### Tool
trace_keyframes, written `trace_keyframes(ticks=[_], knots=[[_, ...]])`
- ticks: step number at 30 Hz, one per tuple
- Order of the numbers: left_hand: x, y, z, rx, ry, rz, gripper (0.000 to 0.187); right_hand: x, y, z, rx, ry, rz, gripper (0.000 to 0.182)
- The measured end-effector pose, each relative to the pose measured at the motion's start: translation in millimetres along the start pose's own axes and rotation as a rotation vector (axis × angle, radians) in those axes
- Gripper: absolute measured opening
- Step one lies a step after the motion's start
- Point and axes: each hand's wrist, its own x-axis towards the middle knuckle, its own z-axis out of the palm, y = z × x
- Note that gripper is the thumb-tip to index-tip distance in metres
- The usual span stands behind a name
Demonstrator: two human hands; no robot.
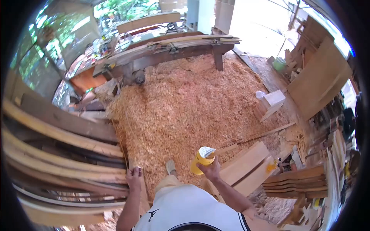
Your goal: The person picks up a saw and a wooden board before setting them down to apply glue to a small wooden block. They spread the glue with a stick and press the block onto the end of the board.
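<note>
My right hand grips a yellow bottle with a white, torn-looking top, held upright in front of me above the sawdust floor. My left hand rests on the near end of a narrow wooden strip, beside a stack of long curved planks on the left. Its fingers are curled over the strip's end. Below the hands I see my white shirt and one foot on the sawdust.
Thick sawdust covers the floor. A long wooden workbench stands at the back. Boards lie by my right side, stacked curved pieces further right, large panels lean at the right wall.
</note>
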Motion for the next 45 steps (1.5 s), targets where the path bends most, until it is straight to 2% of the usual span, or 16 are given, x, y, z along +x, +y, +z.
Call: trace_keyframes(ticks=[4,6,10,13,20,22,23,26,29,31,34,35,38,39,42,45], knots=[[124,22,79,0.032,-0.158,0.017,0.011,79,8,25,0.035,0.173,0.013,0.076],[174,65,126,0.129,-0.284,0.054,0.011,106,-1,24,0.066,0.235,0.063,0.075],[249,112,227,0.074,-0.412,0.032,0.011,148,6,14,0.243,0.459,0.032,0.073],[289,110,296,-0.050,-0.532,0.030,0.010,165,7,0,0.273,0.611,0.077,0.075],[283,99,472,0.014,-0.771,-0.032,0.010,218,85,-59,0.228,0.805,0.207,0.090],[292,95,529,-0.006,-0.826,-0.078,0.008,251,104,-80,0.274,0.838,0.217,0.091],[300,97,561,-0.018,-0.856,-0.096,0.007,270,113,-91,0.417,0.826,0.151,0.091],[312,113,648,0.013,-0.881,-0.043,0.008,330,114,-125,0.499,0.846,0.165,0.092],[320,132,717,0.054,-0.837,-0.035,0.013,387,133,-169,0.282,0.853,0.146,0.094],[324,145,753,0.072,-0.801,-0.011,0.013,426,118,-197,0.221,0.835,0.180,0.097],[332,154,790,0.061,-0.776,-0.038,0.011,490,107,-231,0.309,0.775,-0.010,0.099],[336,156,805,0.044,-0.778,-0.049,0.011,511,108,-240,0.204,0.793,-0.085,0.099],[350,156,849,0.149,-0.703,-0.029,0.011,574,84,-254,0.362,0.796,-0.078,0.097],[354,156,864,0.138,-0.714,-0.074,0.012,588,86,-263,0.120,0.787,0.035,0.093],[358,148,930,0.037,-0.681,-0.136,0.011,650,54,-276,0.136,0.713,0.082,0.092],[379,130,1010,0.204,-0.760,-0.079,0.014,719,52,-292,0.217,0.676,0.091,0.087]])
